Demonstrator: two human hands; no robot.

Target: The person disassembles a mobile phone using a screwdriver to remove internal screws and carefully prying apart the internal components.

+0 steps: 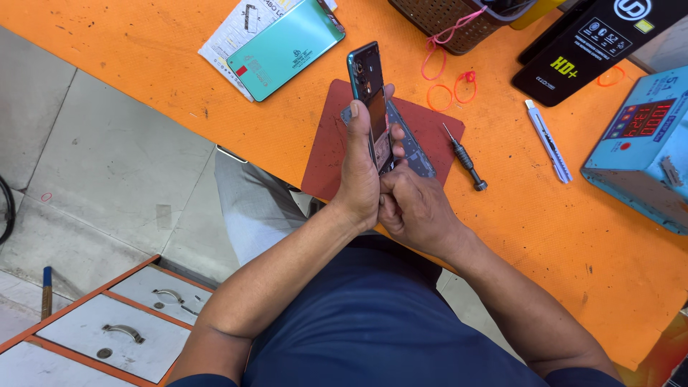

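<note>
My left hand (358,168) grips an opened phone body (370,97) with a teal frame, holding it upright and edge-on above a dark red work mat (330,147). My right hand (412,208) is closed against the phone's lower end, fingers pressed at its bottom edge. A detached dark phone part (412,147) lies flat on the mat just behind the held phone. A small black screwdriver (464,156) rests at the mat's right edge, apart from both hands.
The orange tabletop (545,215) carries a teal phone back cover (287,46) on a paper sheet, a white utility knife (549,141), orange rubber bands (451,89), a brown basket (444,18), a black box (595,43) and a blue device with red digits (641,147). Grey drawers (122,322) stand lower left.
</note>
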